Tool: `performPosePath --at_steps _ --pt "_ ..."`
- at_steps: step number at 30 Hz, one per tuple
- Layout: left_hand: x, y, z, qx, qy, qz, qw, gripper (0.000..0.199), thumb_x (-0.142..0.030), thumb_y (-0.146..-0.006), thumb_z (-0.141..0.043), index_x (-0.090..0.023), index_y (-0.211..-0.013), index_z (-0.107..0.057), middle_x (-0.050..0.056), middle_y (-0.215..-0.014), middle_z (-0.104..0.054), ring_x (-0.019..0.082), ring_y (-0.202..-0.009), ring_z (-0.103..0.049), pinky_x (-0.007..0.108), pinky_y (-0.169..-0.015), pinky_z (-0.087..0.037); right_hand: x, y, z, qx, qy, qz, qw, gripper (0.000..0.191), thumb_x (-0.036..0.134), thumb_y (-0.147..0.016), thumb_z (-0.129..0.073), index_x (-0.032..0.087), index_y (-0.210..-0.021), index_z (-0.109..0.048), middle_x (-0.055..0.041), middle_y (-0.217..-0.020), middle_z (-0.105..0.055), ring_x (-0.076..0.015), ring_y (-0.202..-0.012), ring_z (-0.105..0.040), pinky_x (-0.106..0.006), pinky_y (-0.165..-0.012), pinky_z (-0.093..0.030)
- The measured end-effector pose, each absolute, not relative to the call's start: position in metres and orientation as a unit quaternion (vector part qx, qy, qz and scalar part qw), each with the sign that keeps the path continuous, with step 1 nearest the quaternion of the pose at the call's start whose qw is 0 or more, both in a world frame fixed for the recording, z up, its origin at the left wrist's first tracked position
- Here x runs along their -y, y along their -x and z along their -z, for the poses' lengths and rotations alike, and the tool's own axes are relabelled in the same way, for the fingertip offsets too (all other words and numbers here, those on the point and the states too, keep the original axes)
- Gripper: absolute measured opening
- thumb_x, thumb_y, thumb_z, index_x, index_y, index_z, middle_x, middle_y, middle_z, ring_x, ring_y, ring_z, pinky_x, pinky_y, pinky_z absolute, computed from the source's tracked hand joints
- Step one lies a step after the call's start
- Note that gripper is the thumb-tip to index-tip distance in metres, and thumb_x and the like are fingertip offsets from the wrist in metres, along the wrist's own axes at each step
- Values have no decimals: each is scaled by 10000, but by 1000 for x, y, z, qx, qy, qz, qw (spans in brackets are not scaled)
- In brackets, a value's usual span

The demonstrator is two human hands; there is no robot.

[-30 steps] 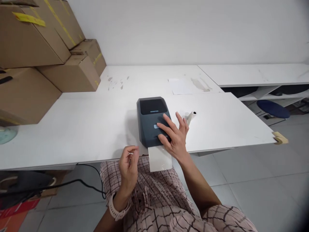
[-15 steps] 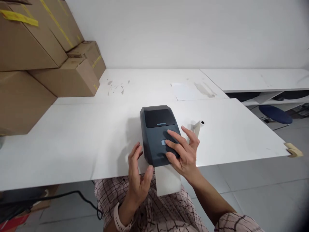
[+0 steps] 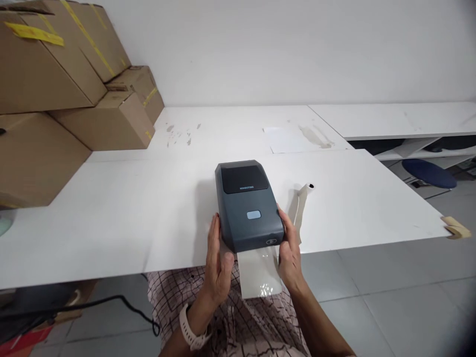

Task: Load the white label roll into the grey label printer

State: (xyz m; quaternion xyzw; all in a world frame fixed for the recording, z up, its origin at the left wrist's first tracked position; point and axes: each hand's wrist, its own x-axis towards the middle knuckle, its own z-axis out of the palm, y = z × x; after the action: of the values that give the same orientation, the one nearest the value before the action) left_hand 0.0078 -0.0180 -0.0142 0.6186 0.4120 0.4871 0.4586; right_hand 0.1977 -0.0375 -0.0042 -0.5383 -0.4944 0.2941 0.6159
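A dark blue-grey printer with a black window and a light button stands near the front edge of the white table. From its front a pale strip of label paper hangs over the edge. My left hand rests against the printer's left side, its palm flat and fingers straight. On the right side, my right hand lies along the casing with its fingers partly hidden; the printer sits between both hands. A small paper roll with a loose tail lies to the right.
Taped cardboard boxes are stacked at the back left. A white sheet lies near the wall. Past the table's right end are a blue stool and shelves. A black cable hangs below the front edge.
My right hand has moved off the printer's top and button to its right side. My left hand has shifted slightly right and now lies against the left side.
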Motion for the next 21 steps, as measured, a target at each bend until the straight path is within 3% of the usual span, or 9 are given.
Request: performPosePath --at_steps 4,9,13,15,18,21 --pt "18 -11 13 -423 -617 -510 424 681 -651 -1076 -325 -439 -1714 -214 -35 -1837 -134 311 -1705 -46 567 -1382 -149 39 -199 5 476 516 -343 624 654 745 -1003 -484 474 -1598 -461 27 -1752 -379 -363 -1657 -271 -667 -1357 -211" --pt "-7 -8 -17 -383 -624 -541 414 667 -678 -1069 -306 -429 -1687 -323 -36 -1821 -210 312 -1694 -151 557 -1363 -257 24 -215 -25 506 493 -325 629 692 816 -989 -403 507 -1606 -442 55 -1738 -397 -366 -1667 -239 -696 -1348 -208" --pt "-67 -2 -47 -371 -625 -570 384 573 -500 -1045 -558 -363 -1599 -502 28 -1709 -464 314 -1634 -340 551 -1362 -252 -15 -229 -76 585 518 -244 574 762 749 -1005 -494 464 -1686 -302 31 -1778 -320 -364 -1674 -212 -665 -1349 -209" --pt "-101 0 -50 -388 -632 -545 391 733 -428 -960 -695 -378 -1638 -421 29 -1765 -364 332 -1670 -242 583 -1363 -199 -45 -233 -99 622 524 -198 547 849 715 -994 -562 432 -1716 -216 -7 -1789 -293 -387 -1662 -238 -677 -1341 -192" --pt "-138 1 -39 -397 -643 -438 487 1030 -385 -850 -797 -386 -1709 -228 65 -1835 -133 378 -1695 -93 647 -1335 -190 -94 -237 -122 659 519 -125 530 933 730 -956 -613 404 -1720 -188 -40 -1774 -325 -413 -1642 -274 -709 -1326 -148" --pt "-150 1 -22 -383 -637 -374 555 1215 -441 -792 -852 -364 -1734 -88 104 -1836 -97 407 -1681 -155 653 -1293 -303 -141 -243 -132 673 507 -108 527 970 787 -911 -624 392 -1704 -227 -40 -1749 -373 -401 -1631 -298 -691 -1322 -193"
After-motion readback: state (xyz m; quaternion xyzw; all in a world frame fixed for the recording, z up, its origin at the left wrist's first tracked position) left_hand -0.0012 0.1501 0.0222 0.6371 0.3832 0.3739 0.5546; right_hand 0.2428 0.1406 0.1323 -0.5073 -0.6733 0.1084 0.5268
